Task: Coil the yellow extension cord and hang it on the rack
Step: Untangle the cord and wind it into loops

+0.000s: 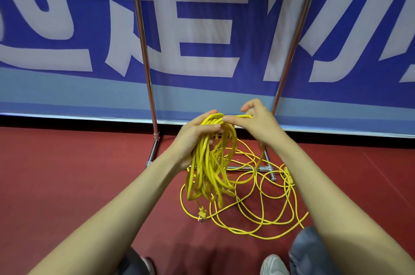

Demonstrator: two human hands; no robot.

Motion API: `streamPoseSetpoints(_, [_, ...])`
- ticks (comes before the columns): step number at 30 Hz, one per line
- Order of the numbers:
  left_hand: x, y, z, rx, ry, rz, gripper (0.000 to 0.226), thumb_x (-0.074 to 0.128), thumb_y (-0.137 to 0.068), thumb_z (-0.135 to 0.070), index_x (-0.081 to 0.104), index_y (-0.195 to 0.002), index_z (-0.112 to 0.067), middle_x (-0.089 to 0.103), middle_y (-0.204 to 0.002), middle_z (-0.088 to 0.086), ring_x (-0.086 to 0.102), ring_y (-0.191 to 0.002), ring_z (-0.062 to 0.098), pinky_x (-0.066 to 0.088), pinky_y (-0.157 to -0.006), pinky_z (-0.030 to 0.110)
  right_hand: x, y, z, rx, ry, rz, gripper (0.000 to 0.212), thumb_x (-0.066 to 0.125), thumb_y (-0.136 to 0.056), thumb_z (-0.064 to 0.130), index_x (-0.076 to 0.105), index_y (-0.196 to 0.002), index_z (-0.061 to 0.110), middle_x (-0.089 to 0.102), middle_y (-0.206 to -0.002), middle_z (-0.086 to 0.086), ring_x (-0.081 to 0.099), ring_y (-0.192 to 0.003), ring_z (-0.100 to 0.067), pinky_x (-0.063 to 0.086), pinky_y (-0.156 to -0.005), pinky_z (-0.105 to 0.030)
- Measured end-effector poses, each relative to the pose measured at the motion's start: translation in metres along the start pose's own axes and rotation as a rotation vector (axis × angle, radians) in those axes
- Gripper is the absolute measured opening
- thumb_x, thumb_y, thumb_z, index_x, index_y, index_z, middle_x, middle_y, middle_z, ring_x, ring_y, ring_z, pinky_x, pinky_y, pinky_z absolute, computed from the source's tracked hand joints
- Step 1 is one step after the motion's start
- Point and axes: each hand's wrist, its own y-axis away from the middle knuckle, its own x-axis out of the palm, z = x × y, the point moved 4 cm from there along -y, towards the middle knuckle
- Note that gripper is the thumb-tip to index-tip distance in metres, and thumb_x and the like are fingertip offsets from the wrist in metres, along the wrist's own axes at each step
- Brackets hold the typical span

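Down low, gripped a bunch of yellow extension cord (210, 162) loops in left hand (195, 137); pinched one strand with right hand (256, 124). Left more cord loose on red floor (67, 185) by rack (148, 68).

Loose loops of the yellow extension cord (258, 202) lay on the red floor (67, 185) before the chrome tubular rack (143, 50), the blue-and-white banner (202, 27) behind.

There is one yellow extension cord (211, 162), with one plug (201, 213) showing at its lower end on the floor. Two hands work at it, the left hand (195, 137) and the right hand (258, 122). One metal rack (143, 50) stands behind with two upright poles, one blue banner (202, 27) hangs behind it, and one grey shoe (272, 264) shows at the bottom edge.
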Motion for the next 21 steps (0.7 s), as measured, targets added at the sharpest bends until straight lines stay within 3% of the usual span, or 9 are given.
streamPoseSetpoints(3, [0.004,0.004,0.007,0.010,-0.078,0.010,0.042,0.055,-0.088,-0.002,0.060,-0.127,-0.018,0.066,-0.087,0.014,0.048,-0.047,0.013,0.039,-0.045,0.021,-0.004,-0.001,0.002,-0.058,-0.264,0.134,0.025,0.064,-0.088,0.018,0.043,-0.102,0.014,0.049,-0.074,0.000,0.043,-0.061,-0.010,0.034,-0.058,-0.020])
streamPoseSetpoints(5, [0.002,0.004,0.010,0.031,-0.109,0.011,0.041,0.053,-0.087,-0.001,0.063,-0.123,-0.018,0.065,-0.085,0.015,0.045,-0.047,0.015,0.038,-0.044,0.021,-0.003,0.000,0.000,-0.091,-0.299,0.174,0.019,0.057,-0.092,0.010,0.042,-0.103,0.012,0.050,-0.073,-0.001,0.042,-0.058,-0.011,0.034,-0.058,-0.023])
streamPoseSetpoints(10, [0.000,0.006,0.008,0.068,-0.198,0.065,0.033,0.068,-0.083,-0.009,0.069,-0.115,-0.017,0.065,-0.073,0.008,0.046,-0.044,0.011,0.038,-0.044,0.018,0.006,-0.005,-0.005,-0.170,-0.245,0.089,0.018,0.064,-0.089,0.015,0.046,-0.094,0.013,0.065,-0.075,-0.002,0.055,-0.054,0.004,0.039,-0.054,-0.010])
streamPoseSetpoints(13, [-0.007,0.003,0.002,0.060,-0.190,0.058,0.030,0.062,-0.089,-0.012,0.067,-0.119,-0.016,0.064,-0.079,0.014,0.041,-0.045,0.013,0.035,-0.043,0.019,0.009,-0.010,-0.010,-0.199,-0.196,0.079,0.019,0.067,-0.087,0.021,0.050,-0.091,0.015,0.060,-0.067,-0.002,0.051,-0.050,-0.001,0.040,-0.053,-0.015])
streamPoseSetpoints(16, [-0.019,-0.001,-0.008,0.045,-0.095,0.055,0.037,0.056,-0.089,-0.010,0.061,-0.124,-0.017,0.067,-0.079,0.017,0.043,-0.042,0.012,0.033,-0.045,0.021,0.008,-0.018,-0.023,-0.233,-0.137,0.214,0.014,0.067,-0.087,0.017,0.054,-0.086,0.021,0.056,-0.069,0.000,0.048,-0.057,-0.007,0.040,-0.057,-0.017])
streamPoseSetpoints(21, [-0.045,0.000,-0.026,0.088,-0.010,0.094,0.041,0.055,-0.084,-0.013,0.059,-0.122,-0.025,0.065,-0.083,0.018,0.040,-0.043,0.012,0.033,-0.048,0.023,-0.006,-0.027,-0.056,-0.255,0.229,0.220,0.019,0.062,-0.088,0.013,0.055,-0.080,0.029,0.062,-0.072,0.001,0.050,-0.061,-0.004,0.043,-0.065,-0.030])
